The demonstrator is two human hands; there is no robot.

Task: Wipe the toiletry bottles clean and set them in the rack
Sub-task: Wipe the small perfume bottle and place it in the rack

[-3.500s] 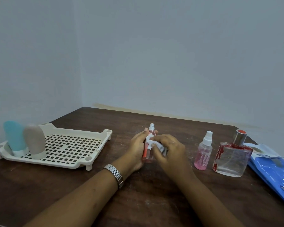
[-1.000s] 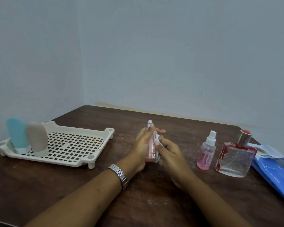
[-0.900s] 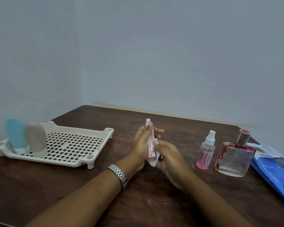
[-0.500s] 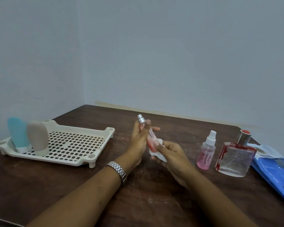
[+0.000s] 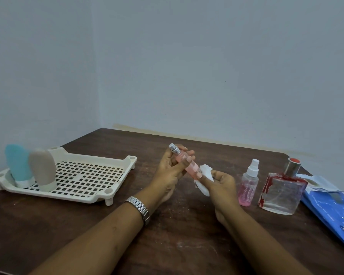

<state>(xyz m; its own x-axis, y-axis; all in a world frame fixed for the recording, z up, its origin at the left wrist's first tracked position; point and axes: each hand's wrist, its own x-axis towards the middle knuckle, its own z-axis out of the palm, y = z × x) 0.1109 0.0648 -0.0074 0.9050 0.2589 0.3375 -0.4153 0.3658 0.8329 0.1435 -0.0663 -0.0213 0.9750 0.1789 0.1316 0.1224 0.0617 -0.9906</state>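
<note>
Fingers (image 5: pixel 188 158) of the left hand (image 5: pixel 167 173) grip a slim pink bottle (image 5: pixel 187 165), tilted above mid-desk (image 5: pixel 179 245). The right hand (image 5: pixel 220 187) pinches a white wipe (image 5: pixel 206 172) at its base. The rack (image 5: pixel 91 175) is near the left edge. Scuffed dark wood, bare grey-blue walls (image 5: pixel 207 66).

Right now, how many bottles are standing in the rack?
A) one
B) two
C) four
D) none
B: a blue bottle and a beige bottle stand at the left end of the rack. The left hand holds the slim pink bottle, the right hand holds a white wipe, and the spray bottle and perfume bottle stand on the table.
</note>
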